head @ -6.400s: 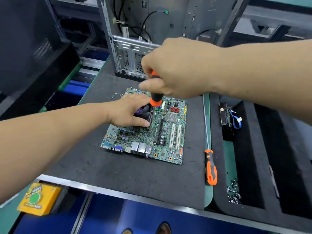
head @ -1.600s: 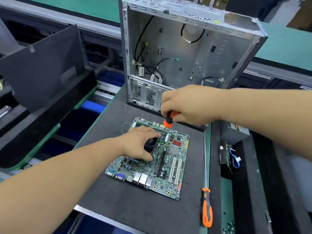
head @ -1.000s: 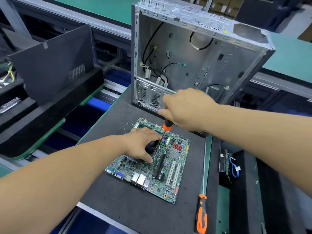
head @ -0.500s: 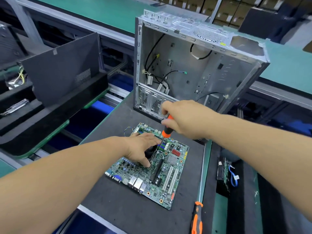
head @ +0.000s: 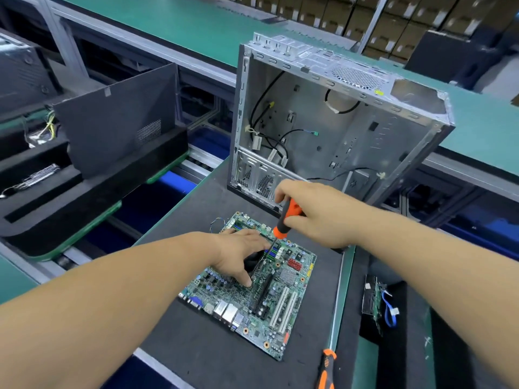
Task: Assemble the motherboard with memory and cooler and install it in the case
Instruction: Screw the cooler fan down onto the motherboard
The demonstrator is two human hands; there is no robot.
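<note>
A: Over on the far left we see a black side panel (head: 118,119) standing on edge in a black foam tray (head: 84,189), well apart from the work.

B: Moving in, we see the left hand (head: 238,256) lying on the black cooler (head: 252,261), which sits on the green motherboard (head: 252,290). Its grip is loose: fingers spread and nearly straight, pressing down, curled round nothing.

A: We agree. The motherboard lies flat on the dark surface (head: 196,346), its rear ports facing the near edge. We cannot make out memory sticks; that part is too small and partly covered by the hands.

B: Next we come to the right hand (head: 317,214). Its grip is closed tight round the orange-and-black handle of a screwdriver (head: 283,220), whose shaft slants down to the board just beside the left fingertips (head: 264,242).

A: Behind both hands we see the metal case (head: 337,130) standing upright with its open side toward us, loose cables hanging inside. The motherboard lies outside the case, just in front of it.

B: Farther right we see a 2nd screwdriver (head: 327,369) lying on the surface near its right edge, and beyond that a small part with a blue cable (head: 390,307) in a foam slot.
</note>
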